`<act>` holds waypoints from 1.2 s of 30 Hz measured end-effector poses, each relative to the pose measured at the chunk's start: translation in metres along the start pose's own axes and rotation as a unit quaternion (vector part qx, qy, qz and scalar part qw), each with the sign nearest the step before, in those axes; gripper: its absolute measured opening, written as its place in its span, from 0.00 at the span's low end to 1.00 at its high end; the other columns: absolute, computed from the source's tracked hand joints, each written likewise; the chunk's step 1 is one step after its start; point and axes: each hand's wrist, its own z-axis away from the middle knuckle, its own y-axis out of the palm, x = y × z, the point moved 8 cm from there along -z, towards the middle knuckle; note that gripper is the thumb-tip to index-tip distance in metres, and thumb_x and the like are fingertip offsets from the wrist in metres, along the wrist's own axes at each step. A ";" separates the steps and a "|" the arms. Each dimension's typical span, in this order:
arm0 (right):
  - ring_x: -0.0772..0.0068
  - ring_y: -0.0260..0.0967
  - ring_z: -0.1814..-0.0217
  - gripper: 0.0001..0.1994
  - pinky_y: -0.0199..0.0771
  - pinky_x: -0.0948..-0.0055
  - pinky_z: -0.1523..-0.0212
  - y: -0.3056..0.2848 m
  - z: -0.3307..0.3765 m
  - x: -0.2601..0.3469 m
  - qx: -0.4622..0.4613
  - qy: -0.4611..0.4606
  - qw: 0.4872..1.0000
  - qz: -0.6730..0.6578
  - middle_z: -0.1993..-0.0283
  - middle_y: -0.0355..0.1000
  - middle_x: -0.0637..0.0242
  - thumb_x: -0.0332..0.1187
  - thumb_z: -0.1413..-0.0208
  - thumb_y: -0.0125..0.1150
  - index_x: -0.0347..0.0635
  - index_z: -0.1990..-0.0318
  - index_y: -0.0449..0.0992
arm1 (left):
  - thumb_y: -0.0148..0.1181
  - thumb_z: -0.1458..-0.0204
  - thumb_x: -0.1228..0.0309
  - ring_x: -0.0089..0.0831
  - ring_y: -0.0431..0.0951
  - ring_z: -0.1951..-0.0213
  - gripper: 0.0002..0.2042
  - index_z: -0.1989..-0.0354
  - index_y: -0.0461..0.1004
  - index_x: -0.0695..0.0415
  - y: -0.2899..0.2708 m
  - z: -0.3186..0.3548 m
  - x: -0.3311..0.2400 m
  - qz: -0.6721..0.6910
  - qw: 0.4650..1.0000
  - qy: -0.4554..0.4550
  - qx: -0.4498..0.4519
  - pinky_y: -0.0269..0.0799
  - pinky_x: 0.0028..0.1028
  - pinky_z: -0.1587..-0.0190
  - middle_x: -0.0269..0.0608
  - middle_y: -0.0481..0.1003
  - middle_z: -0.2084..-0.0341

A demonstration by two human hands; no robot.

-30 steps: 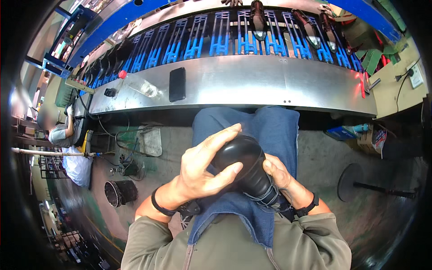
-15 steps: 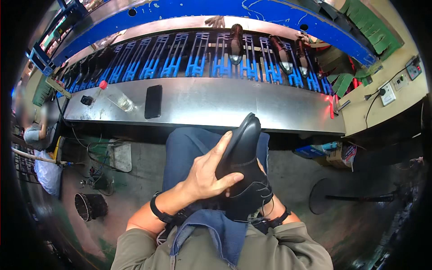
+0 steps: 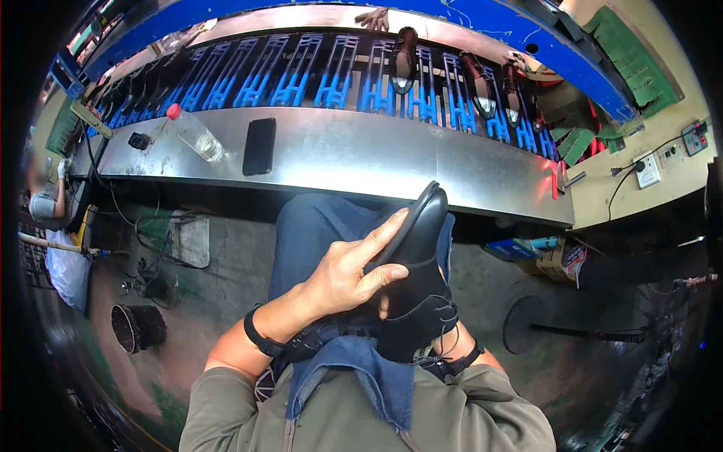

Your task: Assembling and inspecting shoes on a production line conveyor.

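Compared with half a second ago, the black shoe stands at much the same tilt over the lap, while the view has shifted so that the metal table sits slightly lower in frame. One shoe is in hand; its long axis runs from the laced opening near the person's chest, up and to the right, to the toe pointing at the table edge, sole turned left. The left hand lies against the sole side, fingers extended and spread along the sole rather than curled, thumb pressed on the upper. The right hand is almost wholly hidden beneath the shoe's opening; only the wrist with a dark band shows, and whether its fingers are closed cannot be told. Hence the left hand is the nearer visible support. On the table: one clear bottle with a red cap and one dark phone. Beyond, blue racks carry about four shoes.
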 end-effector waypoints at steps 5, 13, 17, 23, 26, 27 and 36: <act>0.51 0.80 0.70 0.28 0.86 0.60 0.69 0.013 -0.004 0.010 -0.083 -0.014 0.995 0.044 0.62 0.77 0.44 0.52 0.28 0.37 0.33 0.42 0.67 | 0.64 0.42 0.68 0.46 0.75 0.40 0.36 0.28 0.54 0.65 -0.007 0.008 -0.007 -0.009 0.996 -0.084 0.000 0.71 0.35 0.39 0.60 0.67 0.36; 0.52 0.79 0.61 0.23 0.77 0.61 0.59 0.055 -0.021 0.032 -0.144 -0.147 0.849 0.487 0.62 0.78 0.48 0.50 0.33 0.51 0.34 0.51 0.70 | 0.65 0.43 0.56 0.32 0.78 0.52 0.28 0.42 0.65 0.63 -0.042 0.018 0.044 0.311 0.912 -0.167 -0.207 0.75 0.34 0.48 0.46 0.76 0.52; 0.68 0.73 0.85 0.17 0.73 0.69 0.79 0.073 -0.021 0.054 -0.058 -0.200 0.749 0.629 0.85 0.72 0.63 0.43 0.49 0.74 0.41 0.73 0.75 | 0.59 0.40 0.52 0.36 0.84 0.60 0.26 0.46 0.71 0.64 -0.050 0.048 0.080 0.496 0.817 -0.243 -0.164 0.82 0.33 0.56 0.49 0.80 0.58; 0.63 0.68 0.83 0.36 0.66 0.67 0.78 0.079 -0.076 0.068 0.089 -0.144 0.777 0.606 0.83 0.68 0.62 0.49 0.46 0.71 0.35 0.38 0.62 | 0.59 0.43 0.47 0.41 0.82 0.54 0.33 0.40 0.67 0.65 -0.038 0.057 0.080 0.521 0.801 -0.255 -0.148 0.81 0.39 0.51 0.54 0.77 0.53; 0.64 0.64 0.85 0.34 0.63 0.65 0.79 0.085 -0.079 0.071 0.119 -0.193 0.779 0.585 0.85 0.64 0.62 0.47 0.45 0.69 0.34 0.39 0.63 | 0.60 0.45 0.44 0.45 0.81 0.50 0.38 0.37 0.64 0.64 -0.036 0.053 0.079 0.475 0.836 -0.247 -0.118 0.79 0.43 0.46 0.57 0.75 0.48; 0.63 0.65 0.85 0.32 0.62 0.65 0.79 0.077 -0.081 0.068 0.118 -0.165 0.801 0.564 0.85 0.63 0.62 0.44 0.42 0.67 0.34 0.38 0.62 | 0.60 0.44 0.45 0.40 0.80 0.51 0.36 0.38 0.65 0.65 -0.033 0.050 0.074 0.491 0.828 -0.245 -0.119 0.79 0.38 0.47 0.54 0.76 0.50; 0.54 0.74 0.79 0.20 0.72 0.60 0.75 0.089 -0.069 0.082 0.129 -0.255 0.776 0.563 0.79 0.71 0.57 0.34 0.39 0.58 0.29 0.45 0.68 | 0.60 0.44 0.44 0.42 0.80 0.50 0.36 0.39 0.67 0.64 -0.010 0.061 0.092 0.627 0.729 -0.251 -0.107 0.78 0.39 0.45 0.53 0.76 0.49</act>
